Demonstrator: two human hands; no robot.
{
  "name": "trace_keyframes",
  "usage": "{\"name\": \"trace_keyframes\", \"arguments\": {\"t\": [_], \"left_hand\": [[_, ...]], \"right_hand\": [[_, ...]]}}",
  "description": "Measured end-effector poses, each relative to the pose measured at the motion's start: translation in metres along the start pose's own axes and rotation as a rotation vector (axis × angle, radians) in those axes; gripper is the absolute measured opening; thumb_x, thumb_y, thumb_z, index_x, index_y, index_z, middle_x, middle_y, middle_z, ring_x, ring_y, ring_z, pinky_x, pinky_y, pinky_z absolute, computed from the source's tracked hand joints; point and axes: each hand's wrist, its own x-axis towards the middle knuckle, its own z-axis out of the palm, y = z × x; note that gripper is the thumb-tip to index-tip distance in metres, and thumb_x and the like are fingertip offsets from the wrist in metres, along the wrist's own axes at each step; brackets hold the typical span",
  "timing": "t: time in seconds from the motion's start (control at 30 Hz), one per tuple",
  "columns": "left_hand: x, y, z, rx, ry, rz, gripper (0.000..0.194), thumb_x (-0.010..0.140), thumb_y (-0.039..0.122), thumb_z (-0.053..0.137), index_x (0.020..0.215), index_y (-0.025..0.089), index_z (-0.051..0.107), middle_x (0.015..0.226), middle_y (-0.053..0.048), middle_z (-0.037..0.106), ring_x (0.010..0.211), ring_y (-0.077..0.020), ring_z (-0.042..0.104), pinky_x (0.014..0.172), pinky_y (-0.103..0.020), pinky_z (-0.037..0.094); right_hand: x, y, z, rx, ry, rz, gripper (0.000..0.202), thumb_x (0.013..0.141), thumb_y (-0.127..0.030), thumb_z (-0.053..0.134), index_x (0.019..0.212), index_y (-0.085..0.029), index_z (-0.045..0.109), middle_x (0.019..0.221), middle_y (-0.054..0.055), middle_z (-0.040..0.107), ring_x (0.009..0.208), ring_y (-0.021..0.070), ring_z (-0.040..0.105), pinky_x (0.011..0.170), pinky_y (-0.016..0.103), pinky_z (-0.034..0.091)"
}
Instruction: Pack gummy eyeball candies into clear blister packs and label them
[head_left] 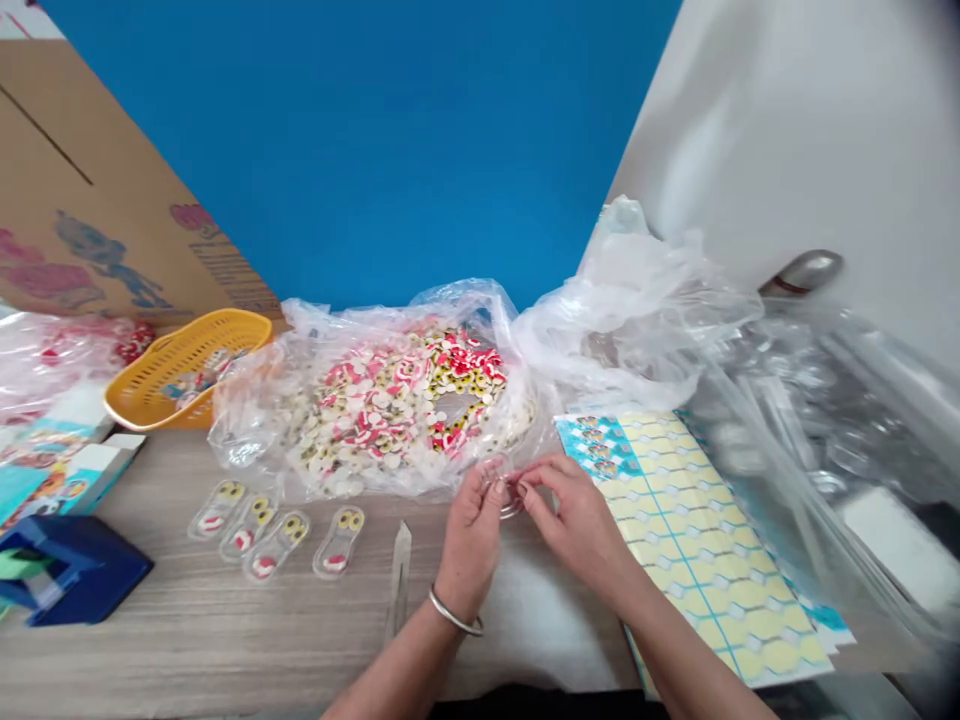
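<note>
My left hand [472, 535], with a metal bangle [456, 615] at the wrist, grips a small clear plastic case [508, 508]. My right hand [574, 512] meets it from the right, its thumb and fingers pinched at the case's edge; anything between those fingertips is too small to make out. Just behind both hands lies an open clear bag [405, 400] full of small red, white and yellow pieces. Several clear cases with yellow and red pieces inside, one of them apart from the others [339, 543], lie to the left. Tweezers [400, 580] rest left of my left hand.
A sticker sheet [694, 530] lies at the right, beside a large bag of clear plastic parts [810, 420]. A yellow basket [142, 378] and a blue tape dispenser [90, 575] stand at the left. Behind are a cardboard box [112, 170] and a crumpled bag [622, 310].
</note>
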Motion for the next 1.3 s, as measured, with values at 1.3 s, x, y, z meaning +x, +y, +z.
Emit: {"name": "trace_keyframes", "arguments": {"t": [1.3], "left_hand": [[0.086, 0.031, -0.057, -0.226, 0.287, -0.141, 0.051, 0.069, 0.051, 0.079, 0.103, 0.017, 0.062, 0.096, -0.008, 0.072, 0.07, -0.0185, 0.07, 0.061, -0.029, 0.056]], "right_hand": [[0.192, 0.021, 0.095, -0.584, -0.279, -0.023, 0.016, 0.092, -0.021, 0.057, 0.102, -0.019, 0.069, 0.111, 0.011, 0.068, 0.095, 0.0227, 0.065, 0.077, 0.03, 0.045]]}}
